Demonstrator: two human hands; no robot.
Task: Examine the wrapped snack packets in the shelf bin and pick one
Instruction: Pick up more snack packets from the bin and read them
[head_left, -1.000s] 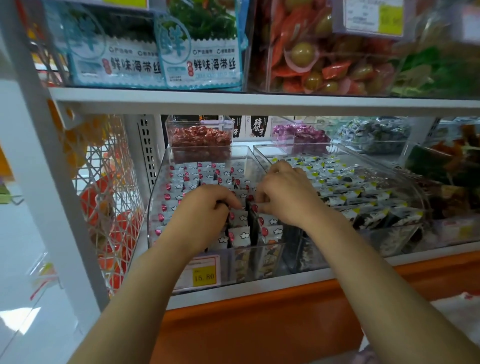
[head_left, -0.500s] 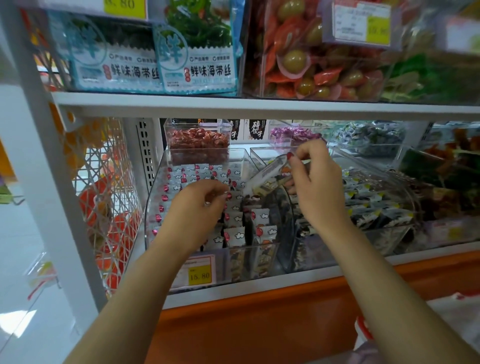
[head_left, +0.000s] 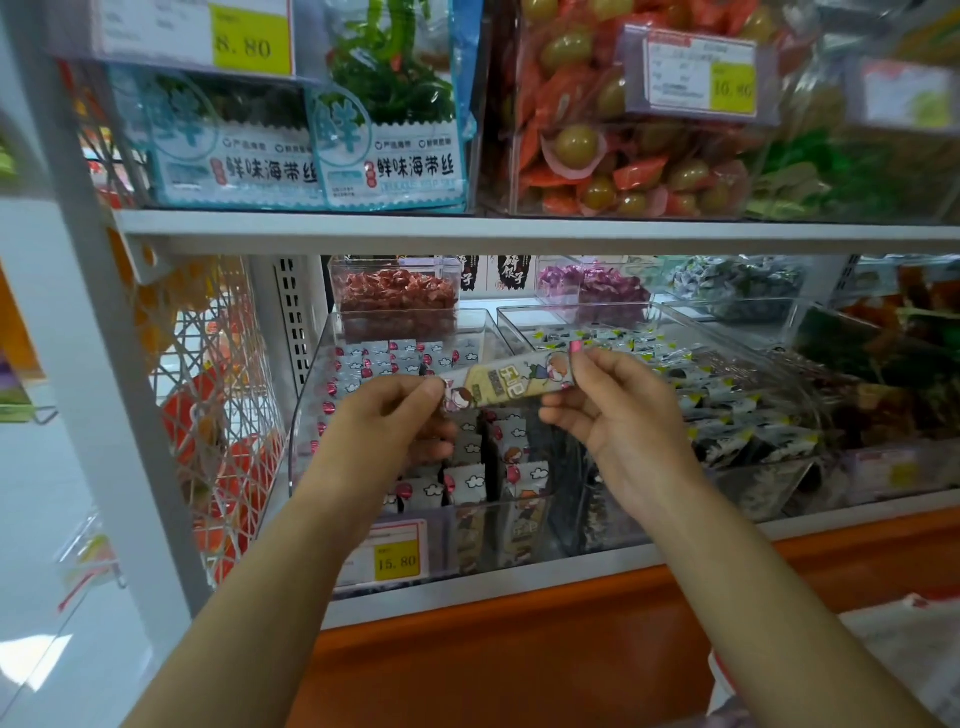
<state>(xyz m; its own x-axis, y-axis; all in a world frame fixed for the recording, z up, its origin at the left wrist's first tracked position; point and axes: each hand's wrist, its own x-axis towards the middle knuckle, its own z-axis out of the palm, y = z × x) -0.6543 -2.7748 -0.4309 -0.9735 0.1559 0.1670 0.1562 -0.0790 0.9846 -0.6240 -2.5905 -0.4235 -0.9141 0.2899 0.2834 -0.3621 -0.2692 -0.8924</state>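
Note:
A long wrapped snack packet with cartoon figures and a yellow panel is held level above the clear shelf bin. My left hand pinches its left end and my right hand pinches its right end between thumb and fingers. Below it, the bin holds several upright packets with cloud and red-dot prints. My hands hide part of the bin's middle.
A second clear bin of dark packets sits to the right. A white upper shelf runs overhead with seaweed bags and bagged olives. A yellow price tag is on the bin front. A wire rack stands to the left.
My right hand lifted a packet out of the bin. My left hand came up and took its left end, so both hands now hold it level above the bin.

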